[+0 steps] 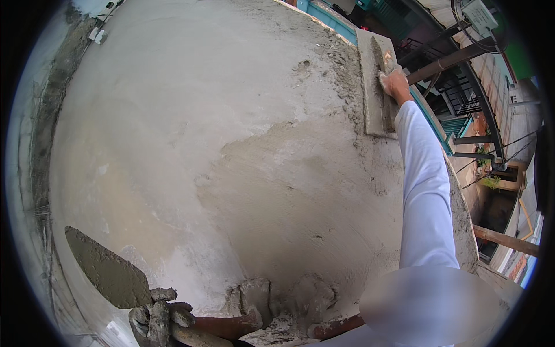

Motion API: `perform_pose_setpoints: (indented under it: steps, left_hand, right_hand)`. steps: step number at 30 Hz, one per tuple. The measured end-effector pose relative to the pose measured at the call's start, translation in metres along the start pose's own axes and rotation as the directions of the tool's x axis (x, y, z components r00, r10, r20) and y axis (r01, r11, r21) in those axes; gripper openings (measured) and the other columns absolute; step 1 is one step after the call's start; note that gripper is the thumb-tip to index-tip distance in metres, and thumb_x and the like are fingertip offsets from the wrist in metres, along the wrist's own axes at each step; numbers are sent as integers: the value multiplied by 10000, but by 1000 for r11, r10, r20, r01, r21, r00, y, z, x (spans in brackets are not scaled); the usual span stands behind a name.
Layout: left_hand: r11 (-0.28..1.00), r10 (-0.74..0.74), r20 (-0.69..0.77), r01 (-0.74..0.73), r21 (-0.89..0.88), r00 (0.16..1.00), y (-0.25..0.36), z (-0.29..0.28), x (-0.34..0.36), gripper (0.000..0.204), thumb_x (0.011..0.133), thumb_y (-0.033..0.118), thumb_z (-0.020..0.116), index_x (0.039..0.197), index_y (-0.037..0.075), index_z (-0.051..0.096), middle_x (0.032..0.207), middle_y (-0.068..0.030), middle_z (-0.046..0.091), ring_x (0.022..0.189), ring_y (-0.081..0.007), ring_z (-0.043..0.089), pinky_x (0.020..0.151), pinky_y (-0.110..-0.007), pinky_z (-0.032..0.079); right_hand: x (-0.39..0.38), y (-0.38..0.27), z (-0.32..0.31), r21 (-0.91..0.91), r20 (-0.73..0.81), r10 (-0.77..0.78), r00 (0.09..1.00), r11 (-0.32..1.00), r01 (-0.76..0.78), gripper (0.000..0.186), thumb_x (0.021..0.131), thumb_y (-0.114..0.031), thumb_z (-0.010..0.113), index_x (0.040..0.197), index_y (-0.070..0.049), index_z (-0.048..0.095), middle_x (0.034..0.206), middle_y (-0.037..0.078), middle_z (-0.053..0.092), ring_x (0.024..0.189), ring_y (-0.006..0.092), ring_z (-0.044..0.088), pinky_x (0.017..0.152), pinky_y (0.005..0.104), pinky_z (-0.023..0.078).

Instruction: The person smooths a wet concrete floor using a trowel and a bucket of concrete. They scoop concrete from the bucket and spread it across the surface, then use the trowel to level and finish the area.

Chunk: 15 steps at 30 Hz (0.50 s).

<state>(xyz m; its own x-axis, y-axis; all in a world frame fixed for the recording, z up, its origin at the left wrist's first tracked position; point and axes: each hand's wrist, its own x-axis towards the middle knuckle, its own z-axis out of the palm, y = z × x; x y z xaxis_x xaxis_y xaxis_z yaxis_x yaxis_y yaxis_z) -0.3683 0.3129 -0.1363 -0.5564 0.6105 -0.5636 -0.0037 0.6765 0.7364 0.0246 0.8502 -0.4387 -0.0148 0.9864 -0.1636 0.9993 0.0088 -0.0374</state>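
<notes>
My right hand [396, 84], at the end of a white sleeve, grips a plastering float [373, 118]. The long, flat board is smeared with cement and lies along the right edge of a wet grey cement surface [173, 104]. At the lower left my left hand [159, 321], coated in mortar, is closed on a pointing trowel [107, 269]. Its mortar-covered blade points up and left, away from the fingers. Most of the trowel's handle is hidden by that hand.
My mortar-caked feet [254, 298] stand in the cement at the bottom. Rough crumbs of mortar [344, 69] line the right edge. Beyond it the level drops to a lower area with brown poles [448, 62] and a teal railing [457, 127]. A low ledge [49, 115] borders the left.
</notes>
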Motion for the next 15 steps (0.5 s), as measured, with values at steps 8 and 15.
perform_pose_setpoints:
  steps: [8, 15]
  left_hand:
    - [974, -15, -80, 32, 223, 997, 12, -14, -6, 484, 991, 376, 447, 1091, -73, 598, 894, -172, 676, 722, -200, 641, 641, -303, 508]
    - [990, -84, -61, 91, 112, 995, -23, -30, -9, 433, 975, 377, 473, 1090, -25, 584, 868, -138, 649, 710, -232, 644, 642, -333, 506]
  right_hand:
    - [-67, -37, 50, 84, -107, -238, 965, 965, 247, 808, 886, -435, 574, 1360, 143, 267, 1115, 374, 582, 1112, 455, 567, 954, 451, 442]
    - [23, -54, 22, 18, 25, -189, 982, 982, 189, 725, 893, -460, 561, 1187, 183, 400, 1021, 374, 603, 992, 456, 617, 844, 468, 486]
